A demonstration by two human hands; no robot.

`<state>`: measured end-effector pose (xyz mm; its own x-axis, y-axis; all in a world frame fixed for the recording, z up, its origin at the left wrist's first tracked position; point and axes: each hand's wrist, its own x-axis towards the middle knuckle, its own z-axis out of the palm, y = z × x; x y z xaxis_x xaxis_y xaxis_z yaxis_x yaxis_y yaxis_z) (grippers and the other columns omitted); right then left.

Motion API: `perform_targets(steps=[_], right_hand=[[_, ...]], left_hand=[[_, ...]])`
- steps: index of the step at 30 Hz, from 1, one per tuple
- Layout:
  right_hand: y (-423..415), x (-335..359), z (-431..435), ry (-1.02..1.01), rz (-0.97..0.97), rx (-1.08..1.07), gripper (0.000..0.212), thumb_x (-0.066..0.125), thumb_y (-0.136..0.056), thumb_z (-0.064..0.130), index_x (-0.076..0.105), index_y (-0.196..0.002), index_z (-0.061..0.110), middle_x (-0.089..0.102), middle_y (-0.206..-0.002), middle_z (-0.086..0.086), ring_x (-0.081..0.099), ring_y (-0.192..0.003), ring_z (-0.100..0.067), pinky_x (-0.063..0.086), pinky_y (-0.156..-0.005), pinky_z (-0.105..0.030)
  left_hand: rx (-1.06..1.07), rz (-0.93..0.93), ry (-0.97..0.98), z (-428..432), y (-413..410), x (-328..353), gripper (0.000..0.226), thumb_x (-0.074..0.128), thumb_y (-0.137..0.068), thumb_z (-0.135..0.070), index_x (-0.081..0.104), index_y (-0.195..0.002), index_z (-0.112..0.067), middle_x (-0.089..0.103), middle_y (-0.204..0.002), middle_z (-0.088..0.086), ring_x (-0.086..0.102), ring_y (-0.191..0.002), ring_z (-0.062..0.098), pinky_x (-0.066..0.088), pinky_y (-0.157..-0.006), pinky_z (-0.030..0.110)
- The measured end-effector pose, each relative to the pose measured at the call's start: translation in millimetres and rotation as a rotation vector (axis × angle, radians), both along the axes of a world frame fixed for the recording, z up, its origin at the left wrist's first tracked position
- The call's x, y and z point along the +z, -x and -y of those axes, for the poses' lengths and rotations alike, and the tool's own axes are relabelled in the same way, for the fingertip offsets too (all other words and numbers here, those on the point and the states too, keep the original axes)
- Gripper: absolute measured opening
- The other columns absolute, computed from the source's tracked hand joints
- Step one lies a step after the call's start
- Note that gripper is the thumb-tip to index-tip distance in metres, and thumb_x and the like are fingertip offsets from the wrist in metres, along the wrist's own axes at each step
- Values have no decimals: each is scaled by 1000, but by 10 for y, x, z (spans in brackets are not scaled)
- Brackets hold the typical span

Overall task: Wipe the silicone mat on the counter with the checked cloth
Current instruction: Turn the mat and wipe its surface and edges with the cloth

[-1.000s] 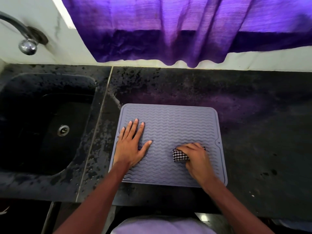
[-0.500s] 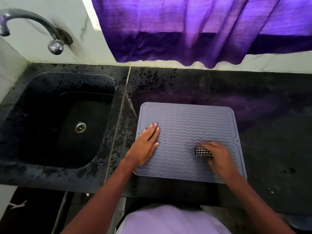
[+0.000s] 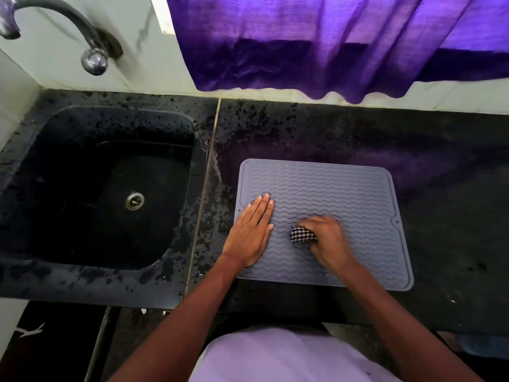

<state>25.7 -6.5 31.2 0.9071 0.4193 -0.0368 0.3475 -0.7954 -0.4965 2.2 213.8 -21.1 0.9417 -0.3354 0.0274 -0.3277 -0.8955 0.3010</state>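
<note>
**Wiping the mat: hand and cloth positions**

Your grey mat [image 3: 344,194] lay flat on the dark counter [image 3: 440,161], just right of the sink [image 3: 82,188], with its wavy ribs facing up. Your left hand [image 3: 252,232] rested palm down on the mat's left part. Its fingers [image 3: 261,208] were straight and pressed together, pointing away from you, and the heel of the hand was near the mat's left edge. Your right hand [image 3: 327,241] gripped the checked cloth [image 3: 301,235], fingers curled over it. The cloth was bunched small and touched the mat near its middle, just right of your left hand. The right hand was blurred, so the thumb's position could not be told. A tap [image 3: 93,60] stood over the sink, and a purple curtain [image 3: 330,45] hung above the counter's back edge.
</note>
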Motion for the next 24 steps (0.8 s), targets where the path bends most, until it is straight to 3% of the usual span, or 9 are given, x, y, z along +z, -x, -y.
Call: perform_targets(steps=[4, 6, 8, 10, 14, 19, 24], right_hand=[[8, 0, -305, 3, 22, 38, 51, 70, -60, -8, 72, -102, 21, 71, -93, 4, 60, -86, -19, 44, -80, -33], [23, -3, -333, 7, 21, 60, 54, 70, -60, -9, 70, -105, 20, 70, -96, 4, 59, -88, -19, 44, -80, -32], [35, 23, -287, -2, 26, 36, 55, 70, -61, -8, 69, -108, 22, 69, -99, 6, 58, -92, -17, 44, -83, -32], [55, 79, -177, -5, 59, -36, 58, 69, -56, -10, 70, -106, 20, 68, -98, 4, 57, -92, -20, 46, -82, -35], [81, 90, 72, 85, 96, -48, 59, 65, -51, -6, 69, -103, 20, 68, -98, 2, 59, -89, -27, 50, -78, -42], [47, -54, 26, -2, 96, -53, 58, 54, -47, 3, 71, -100, 20, 69, -96, 4, 59, -84, -23, 40, -80, -27], [55, -74, -279, -37, 72, -29, 55, 58, -49, -2, 72, -98, 21, 69, -96, 6, 58, -85, -21, 40, -77, -29]], left_hand=[[16, -18, 151, -34, -64, 73, 52, 34, -109, -26, 35, -157, -6, 28, -166, 12, 26, -154, 27, 17, -125, 36], [21, 20, 216, -82, -189, 129, 44, 50, -104, -12, 51, -147, -5, 47, -155, 14, 44, -144, 33, 31, -119, 41], [-37, 64, 208, -141, -392, 175, 41, 49, -104, -12, 56, -143, -4, 51, -151, 16, 48, -141, 37, 36, -117, 47], [-152, 27, 125, -188, -610, 247, 50, 35, -106, -29, 49, -149, -6, 39, -161, 15, 34, -149, 35, 24, -123, 46], [-288, -92, -73, -246, -837, 190, 69, 8, -102, -56, 13, -163, -23, 3, -171, 5, -1, -158, 24, -2, -127, 42], [-314, -37, -143, -281, -882, 19, 64, 3, -105, -56, 2, -162, -27, -4, -171, 3, -7, -158, 23, -1, -128, 44], [-326, -77, -128, -280, -909, 57, 71, -14, -97, -63, -8, -160, -31, -16, -169, 0, -18, -155, 20, -17, -124, 37]])
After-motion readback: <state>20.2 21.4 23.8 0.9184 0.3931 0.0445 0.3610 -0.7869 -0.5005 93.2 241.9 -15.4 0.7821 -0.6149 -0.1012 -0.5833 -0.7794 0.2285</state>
